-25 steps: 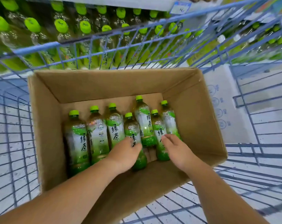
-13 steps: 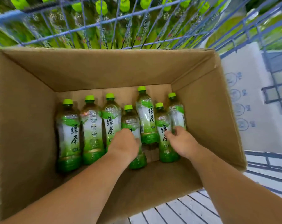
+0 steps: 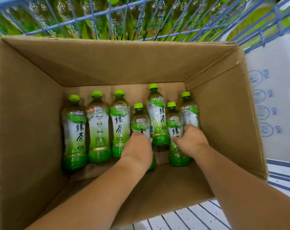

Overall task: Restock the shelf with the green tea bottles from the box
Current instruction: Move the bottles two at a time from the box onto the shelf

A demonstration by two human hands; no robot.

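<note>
Cardboard box [image 3: 33, 113] w/ 7 bottles [image 3: 120, 120]; left hand [image 3: 137, 150], right hand [image 3: 190, 141] grip two.

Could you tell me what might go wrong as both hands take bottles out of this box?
1. The left hand grips the fourth bottle and the right hand the sixth bottle. The fifth bottle lies tight between them and may get dragged or roll as they lift.
2. Each grip is one-handed on a slick label, so a bottle could slip and drop onto the others.
3. The box is deep, so a lifted bottle might knock its wall.
</note>
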